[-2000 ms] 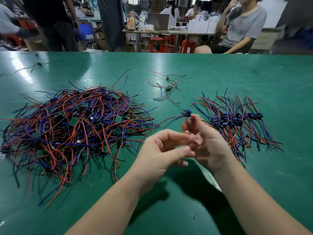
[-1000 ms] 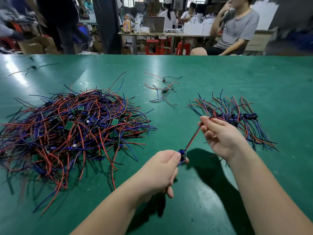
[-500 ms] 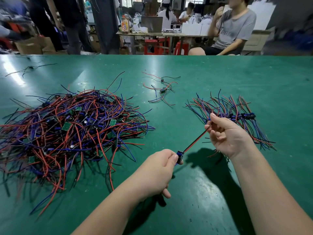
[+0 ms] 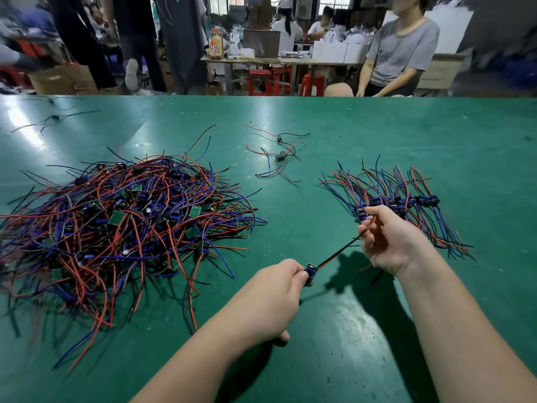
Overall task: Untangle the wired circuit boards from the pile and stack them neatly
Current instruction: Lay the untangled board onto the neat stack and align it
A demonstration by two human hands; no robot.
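Note:
A big tangled pile of red, blue and black wired circuit boards (image 4: 122, 225) covers the left of the green table (image 4: 377, 132). At the right lies a tidy row of sorted boards (image 4: 398, 202), their wires fanned out to both sides. My left hand (image 4: 273, 295) pinches one small blue board (image 4: 310, 271) near the table's front. Its red and black wires (image 4: 337, 253) run taut up to my right hand (image 4: 389, 239), which grips them just in front of the sorted row.
A few loose wired boards (image 4: 280, 154) lie at the middle back of the table, and stray wires (image 4: 53, 119) at the far left. Beyond the far edge a person in a grey shirt (image 4: 398, 53) sits, with benches and red stools behind.
The board went from my right hand's fingertips down into my left hand's pinch. My right hand slid along the wires toward the sorted row, pulling them straight.

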